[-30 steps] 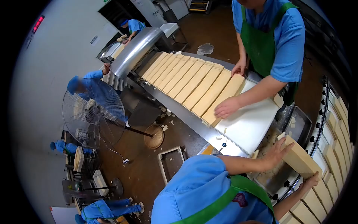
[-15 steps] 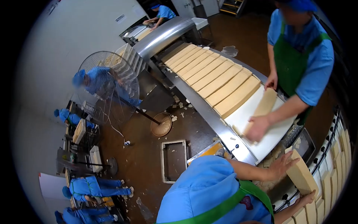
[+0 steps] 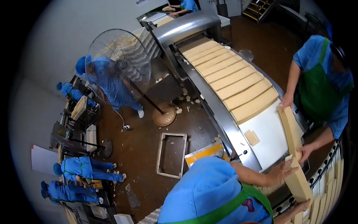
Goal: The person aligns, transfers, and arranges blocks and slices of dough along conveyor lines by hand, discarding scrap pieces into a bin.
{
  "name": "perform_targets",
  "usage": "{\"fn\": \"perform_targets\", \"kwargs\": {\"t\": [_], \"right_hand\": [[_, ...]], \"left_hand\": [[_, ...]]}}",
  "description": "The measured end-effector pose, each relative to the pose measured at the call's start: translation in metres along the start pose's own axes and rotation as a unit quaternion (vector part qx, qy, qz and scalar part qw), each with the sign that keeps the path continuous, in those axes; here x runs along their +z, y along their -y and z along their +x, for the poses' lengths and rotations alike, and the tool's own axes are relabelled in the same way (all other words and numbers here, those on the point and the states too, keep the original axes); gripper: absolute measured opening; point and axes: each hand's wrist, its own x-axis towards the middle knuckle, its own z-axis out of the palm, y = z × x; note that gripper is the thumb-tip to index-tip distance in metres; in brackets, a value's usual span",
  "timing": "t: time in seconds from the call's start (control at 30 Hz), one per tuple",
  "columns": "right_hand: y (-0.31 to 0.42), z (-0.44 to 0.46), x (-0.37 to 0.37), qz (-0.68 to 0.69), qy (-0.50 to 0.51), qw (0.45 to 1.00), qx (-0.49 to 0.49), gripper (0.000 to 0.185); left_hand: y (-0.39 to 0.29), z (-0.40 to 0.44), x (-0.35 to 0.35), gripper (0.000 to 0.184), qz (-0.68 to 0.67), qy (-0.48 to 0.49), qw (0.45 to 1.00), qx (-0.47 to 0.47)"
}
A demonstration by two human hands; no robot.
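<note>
A long, pale yellow block (image 3: pixel 298 183) is held between my two hands, tilted, at the lower right. My left hand (image 3: pixel 281 173) presses its upper end with fingers stretched along it. My right hand (image 3: pixel 302 206) grips the lower end. Just above, another pale yellow block (image 3: pixel 289 125) is in both hands of a co-worker (image 3: pixel 322 86) in a green apron; its lower end meets or overlaps the top of mine. Below my block, many similar blocks (image 3: pixel 330 186) stand on edge in a row. What the blocks are made of I cannot tell.
A conveyor (image 3: pixel 238 86) carries a row of flat yellow slabs from a metal-hooded machine (image 3: pixel 186 28); a broken piece (image 3: pixel 252 137) lies on its white surface. A standing fan (image 3: pixel 119 56), a floor frame (image 3: pixel 160 153) and scattered scraps are at left. Several other people work there.
The co-worker has lifted a block off the white surface and brought it to the right, up against mine. My block has come more upright. The whole view has shifted.
</note>
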Motion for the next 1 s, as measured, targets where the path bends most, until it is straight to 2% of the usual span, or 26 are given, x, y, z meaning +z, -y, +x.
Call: {"fn": "perform_targets", "kwargs": {"t": [0.03, 0.1, 0.17, 0.2, 0.33, 0.4, 0.43, 0.53, 0.63, 0.7, 0.77, 0.83, 0.93, 1.0], "right_hand": [[-0.002, -0.003, 0.005, 0.025, 0.001, 0.999, -0.031, 0.060], [0.003, -0.018, 0.026, 0.036, 0.013, 0.999, -0.020, 0.059], [0.009, -0.040, 0.041, 0.031, 0.012, 0.999, -0.005, 0.059], [0.013, -0.044, 0.048, 0.025, 0.015, 1.000, -0.001, 0.059], [0.019, -0.060, 0.064, 0.012, 0.026, 1.000, 0.012, 0.058], [0.021, -0.061, 0.072, 0.018, 0.030, 0.999, 0.018, 0.057], [0.023, -0.061, 0.072, 0.015, 0.032, 0.999, 0.019, 0.057], [0.021, -0.063, 0.084, 0.015, 0.035, 0.999, 0.028, 0.056], [0.020, -0.060, 0.083, 0.023, 0.029, 0.999, 0.031, 0.056], [0.018, -0.056, 0.081, 0.013, 0.034, 0.999, 0.029, 0.055], [0.015, -0.053, 0.078, 0.009, 0.032, 0.999, 0.029, 0.055], [0.010, -0.051, 0.072, 0.004, 0.033, 0.999, 0.029, 0.054], [-0.002, -0.040, 0.060, 0.015, 0.036, 0.999, 0.024, 0.054], [0.016, -0.066, 0.060, 0.072, 0.078, 0.994, 0.029, 0.054]], "left_hand": [[-0.003, -0.001, -0.004, 0.064, 0.012, -0.002, 1.000, 0.009], [0.003, -0.002, -0.006, 0.062, 0.083, -0.033, 0.996, 0.011], [0.014, -0.003, -0.004, 0.061, 0.072, -0.067, 0.995, 0.006], [0.020, -0.002, -0.001, 0.061, 0.113, -0.080, 0.990, 0.005], [0.027, 0.000, -0.009, 0.062, 0.063, -0.079, 0.995, 0.000], [0.027, 0.000, -0.008, 0.060, 0.153, -0.094, 0.984, 0.006], [0.029, 0.002, -0.008, 0.060, 0.151, -0.097, 0.984, 0.006], [0.036, 0.003, -0.024, 0.061, 0.134, -0.078, 0.988, 0.001], [0.037, -0.004, -0.011, 0.062, 0.103, -0.038, 0.994, -0.012], [0.036, -0.004, -0.023, 0.064, 0.083, 0.021, 0.995, -0.044], [0.037, -0.003, -0.022, 0.065, 0.057, 0.000, 0.997, -0.044], [0.038, -0.004, -0.021, 0.067, 0.093, -0.015, 0.995, -0.023], [0.040, -0.003, -0.020, 0.071, 0.038, -0.037, 0.999, 0.000], [0.045, -0.004, -0.014, 0.066, 0.057, 0.009, 0.998, -0.006]]}}
